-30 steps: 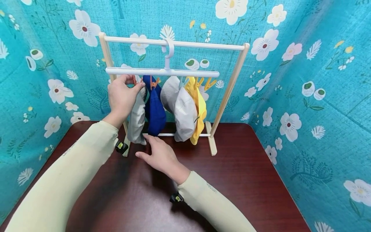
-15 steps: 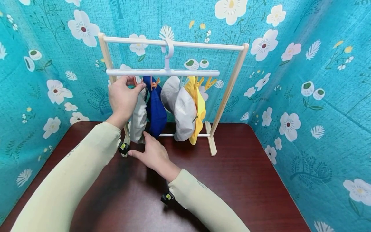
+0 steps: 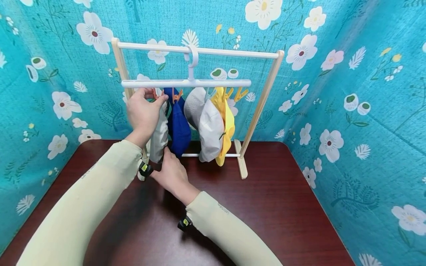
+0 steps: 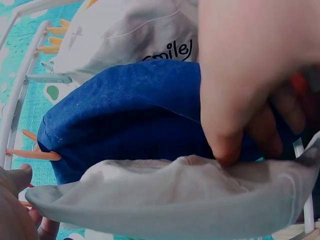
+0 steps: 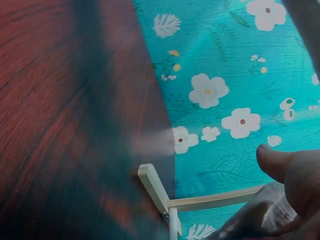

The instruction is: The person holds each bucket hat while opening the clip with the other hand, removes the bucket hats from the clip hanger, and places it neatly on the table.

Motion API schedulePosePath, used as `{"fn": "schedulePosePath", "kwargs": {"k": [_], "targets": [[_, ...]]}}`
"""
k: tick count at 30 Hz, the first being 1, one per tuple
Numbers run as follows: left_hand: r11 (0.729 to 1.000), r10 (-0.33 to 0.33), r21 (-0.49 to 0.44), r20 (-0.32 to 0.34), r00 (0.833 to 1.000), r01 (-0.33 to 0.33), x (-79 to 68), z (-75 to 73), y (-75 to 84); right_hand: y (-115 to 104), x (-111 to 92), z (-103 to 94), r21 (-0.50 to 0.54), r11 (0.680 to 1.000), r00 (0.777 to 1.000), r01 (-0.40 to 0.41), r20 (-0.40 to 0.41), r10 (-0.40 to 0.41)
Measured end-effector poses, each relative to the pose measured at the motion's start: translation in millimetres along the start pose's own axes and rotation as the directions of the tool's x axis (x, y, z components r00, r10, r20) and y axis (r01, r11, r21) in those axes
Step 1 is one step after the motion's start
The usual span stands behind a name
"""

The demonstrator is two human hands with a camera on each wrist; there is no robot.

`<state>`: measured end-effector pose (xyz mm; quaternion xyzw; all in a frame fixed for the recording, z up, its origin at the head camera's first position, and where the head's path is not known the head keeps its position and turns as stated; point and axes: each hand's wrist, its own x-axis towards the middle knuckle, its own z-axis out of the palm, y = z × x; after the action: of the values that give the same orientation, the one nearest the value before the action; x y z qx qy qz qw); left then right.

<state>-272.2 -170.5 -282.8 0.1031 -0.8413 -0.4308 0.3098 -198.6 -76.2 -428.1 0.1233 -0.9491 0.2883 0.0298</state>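
Note:
In the head view, my left hand [image 3: 143, 114] pinches an orange clip [image 3: 155, 93] at the top of a light grey bucket hat [image 3: 159, 136], leftmost on the white hanger [image 3: 159, 84]. My right hand [image 3: 173, 173] is at the hat's lower end. The left wrist view shows right fingers [image 4: 227, 150] touching the inner side of the grey hat [image 4: 165, 200]. In the right wrist view, the right thumb [image 5: 272, 162] stands apart from the cloth. A blue hat [image 3: 179, 129] hangs just right of the grey one, from another orange clip [image 3: 177, 96].
A pale hat [image 3: 211, 129] and a yellow hat [image 3: 227, 129] hang farther right, with yellow clips [image 3: 240, 95] beside them. A wooden rack [image 3: 263, 103] holds the hanger on a dark red table [image 3: 266, 207]. Blue flowered cloth [image 3: 332, 92] encloses the back and sides.
My right hand has moved left and slightly up, closer against the grey hat's lower part. The left hand keeps its pinch at the clip, shifting very little.

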Motion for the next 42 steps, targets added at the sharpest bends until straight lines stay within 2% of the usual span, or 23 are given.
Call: {"fn": "schedulePosePath", "kwargs": {"k": [8,13,15,26,31,42], "targets": [[1.0,-0.01,-0.03,-0.001,1.0,0.01,0.1,0.7,0.7,-5.6,8.0,12.0,-0.111,0.992,0.993,-0.061,-0.105,0.049],[0.999,-0.023,-0.028,0.01,1.0,0.023,-1.1,-1.2,1.1,-2.2,11.8,18.4,-0.225,0.972,0.984,-0.067,-0.175,0.027],[0.999,-0.024,-0.027,0.013,1.0,0.025,-1.5,-2.2,2.0,0.1,13.7,19.3,-0.241,0.969,0.982,-0.06,-0.189,0.014],[1.0,-0.011,-0.025,0.013,1.0,0.011,-2.0,0.3,1.1,19.3,23.9,25.4,-0.275,0.96,0.98,0.056,-0.17,-0.106],[0.999,0.0,-0.039,0.015,1.0,0.001,-2.1,5.6,-0.1,23.7,22.0,22.9,-0.29,0.954,0.979,0.071,-0.165,-0.123],[0.996,0.022,-0.084,-0.039,0.999,-0.026,0.6,7.9,-0.8,29.0,14.1,10.6,-0.364,0.926,0.968,0.102,-0.177,-0.177]]}}
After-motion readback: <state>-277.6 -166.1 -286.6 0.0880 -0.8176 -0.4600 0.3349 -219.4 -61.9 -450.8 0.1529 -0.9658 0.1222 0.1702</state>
